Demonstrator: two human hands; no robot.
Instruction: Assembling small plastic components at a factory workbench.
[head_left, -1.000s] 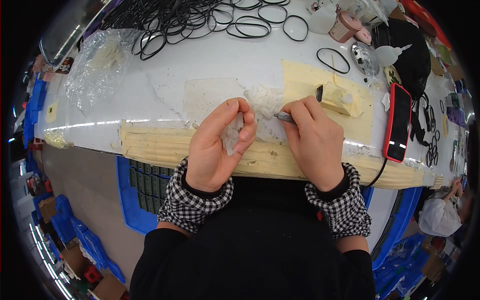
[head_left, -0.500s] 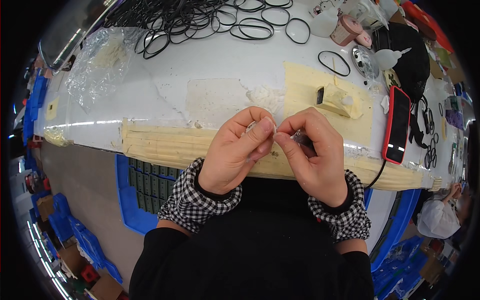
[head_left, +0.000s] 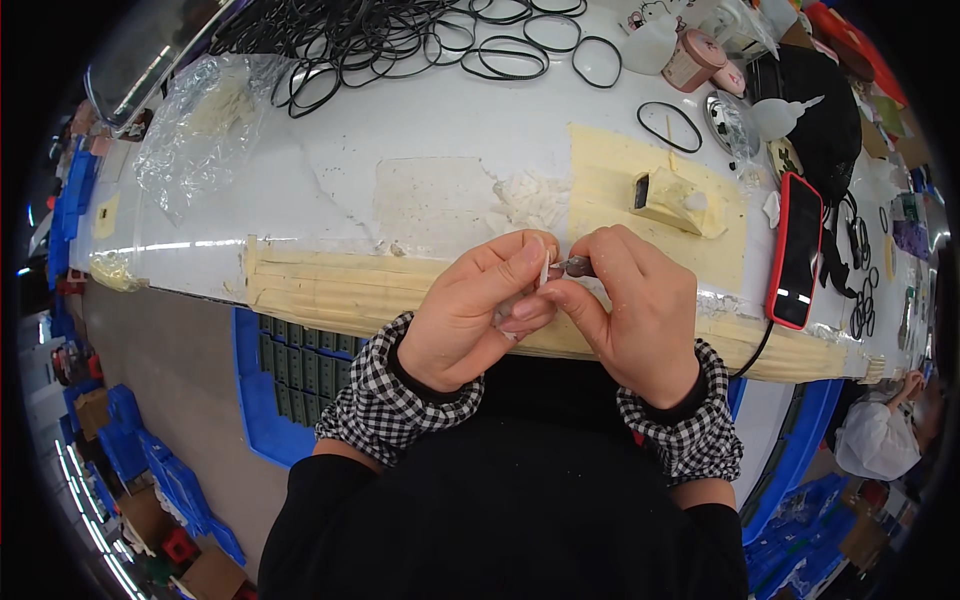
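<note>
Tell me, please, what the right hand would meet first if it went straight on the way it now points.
The right hand would probably meet the white piece pinched in the left hand; whether its grey tool touches it is unclear.

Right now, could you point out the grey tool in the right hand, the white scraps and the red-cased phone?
Grey tool (head_left: 578,267): head view, on its exposed end.
White scraps (head_left: 530,200): head view, mid-pile.
Red-cased phone (head_left: 797,250): head view, on its dark screen.

Phone — right of right hand
</note>
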